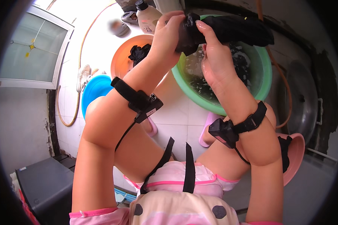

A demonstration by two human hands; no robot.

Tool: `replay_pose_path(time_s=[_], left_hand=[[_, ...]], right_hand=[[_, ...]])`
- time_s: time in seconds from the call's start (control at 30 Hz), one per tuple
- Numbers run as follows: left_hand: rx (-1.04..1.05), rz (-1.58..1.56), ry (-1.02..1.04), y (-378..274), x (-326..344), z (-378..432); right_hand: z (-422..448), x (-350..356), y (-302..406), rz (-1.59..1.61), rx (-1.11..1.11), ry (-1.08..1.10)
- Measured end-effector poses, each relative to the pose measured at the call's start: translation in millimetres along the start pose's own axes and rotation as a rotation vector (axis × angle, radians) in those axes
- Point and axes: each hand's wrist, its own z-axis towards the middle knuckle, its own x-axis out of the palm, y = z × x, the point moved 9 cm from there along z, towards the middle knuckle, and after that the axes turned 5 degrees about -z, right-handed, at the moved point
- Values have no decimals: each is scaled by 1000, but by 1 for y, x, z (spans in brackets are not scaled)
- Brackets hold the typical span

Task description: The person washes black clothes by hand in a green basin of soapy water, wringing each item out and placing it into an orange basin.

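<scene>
A dark, wet cloth item (239,29), perhaps a black garment, is stretched between both my hands. My left hand (167,36) grips its bunched end, and my right hand (218,56) holds it near the middle, thumb on top. The far part sticks out to the right with a small yellow mark on it. Both hands are raised above a green basin (266,73) that contains dark water with suds. The cloth covers part of the basin's far rim. Left of it, an orange basin (119,60) has crumpled black cloth (139,53) inside, partly hidden by my left forearm.
A blue basin (97,87) stands by my left knee. A pink basin (295,157) with black cloth lies at right. Behind are a bottle with a black cap (148,18) and shoes (84,77). A hose (81,53) runs along the tiled floor. At left stands a dark box (45,180).
</scene>
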Motion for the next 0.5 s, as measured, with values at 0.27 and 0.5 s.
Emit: replay_pose_path(time_s=[0.27,0.5], left_hand=[[-589,-43,118,41,9,-27],[-971,159,291,71,-2,-46]], right_hand=[[3,0,27,-644,-434,204],[-9,6,16,-712,-303,395]])
